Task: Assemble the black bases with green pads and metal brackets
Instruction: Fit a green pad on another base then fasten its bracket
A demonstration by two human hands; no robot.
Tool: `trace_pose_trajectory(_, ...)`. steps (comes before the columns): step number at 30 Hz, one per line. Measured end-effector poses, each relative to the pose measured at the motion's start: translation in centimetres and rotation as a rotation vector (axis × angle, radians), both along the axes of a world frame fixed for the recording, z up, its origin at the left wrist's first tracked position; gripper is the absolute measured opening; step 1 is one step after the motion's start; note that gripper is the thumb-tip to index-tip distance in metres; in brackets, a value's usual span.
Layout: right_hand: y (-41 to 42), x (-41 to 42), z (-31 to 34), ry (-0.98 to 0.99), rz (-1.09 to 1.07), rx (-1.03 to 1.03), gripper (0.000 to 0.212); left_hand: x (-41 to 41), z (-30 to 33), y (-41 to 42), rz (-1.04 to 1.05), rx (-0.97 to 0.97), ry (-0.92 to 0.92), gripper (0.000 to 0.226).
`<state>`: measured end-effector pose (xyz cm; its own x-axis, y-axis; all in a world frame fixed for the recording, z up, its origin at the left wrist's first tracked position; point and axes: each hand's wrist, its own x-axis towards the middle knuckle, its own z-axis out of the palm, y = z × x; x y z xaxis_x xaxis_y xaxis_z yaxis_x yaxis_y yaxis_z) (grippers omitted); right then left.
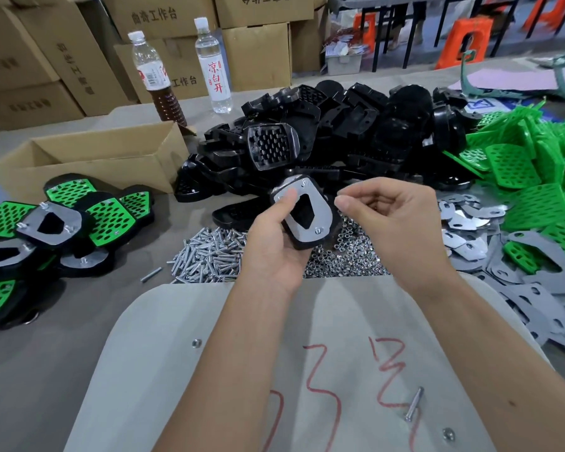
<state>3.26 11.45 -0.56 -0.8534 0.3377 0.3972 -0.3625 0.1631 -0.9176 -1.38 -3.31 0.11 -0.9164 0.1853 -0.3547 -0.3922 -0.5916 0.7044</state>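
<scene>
Your left hand [274,243] grips the black base [302,216], bracket [307,207] facing up, long axis running away from you; your right hand [385,216], fingertips pinched together, hovers just right of it, nearer the nuts [346,256].

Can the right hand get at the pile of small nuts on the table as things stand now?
Probably yes. The right hand hovers just above the pile of nuts, with nothing between them. Its fingertips are pinched together, perhaps on something small; I cannot tell.
</scene>
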Motion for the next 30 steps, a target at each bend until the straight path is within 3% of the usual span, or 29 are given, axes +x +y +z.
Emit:
trace_pose_trajectory(4, -0.1, 0.0, 0.1, -0.007, 0.023, -0.027, 0.022, 0.0, 0.2, -0.3, 0.033, 0.058, -0.023, 0.014)
trace_pose_trajectory(8, 0.0, 0.0, -0.1, 0.008, -0.021, 0.021, 0.019, 0.0, -0.1, 0.1, 0.061, -0.193, 0.118, 0.006)
trace_pose_trajectory(14, -0.4, 0.1, 0.0, 0.079, -0.071, 0.081, 0.013, 1.1, -0.4, 1.1, 0.057, -0.485, 0.386, 0.018)
trace_pose_trajectory(21, 0.5, -0.4, -0.5, 0.100, -0.019, 0.126, 0.021, 1.6, -1.0, 1.5, -0.021, -0.541, 0.556, 0.027)
trace_pose_trajectory(30, 1.3, -0.6, -1.0, 0.136, 0.040, 0.076, 0.020, 1.5, -0.7, 1.2, -0.077, -0.484, 0.507, 0.018)
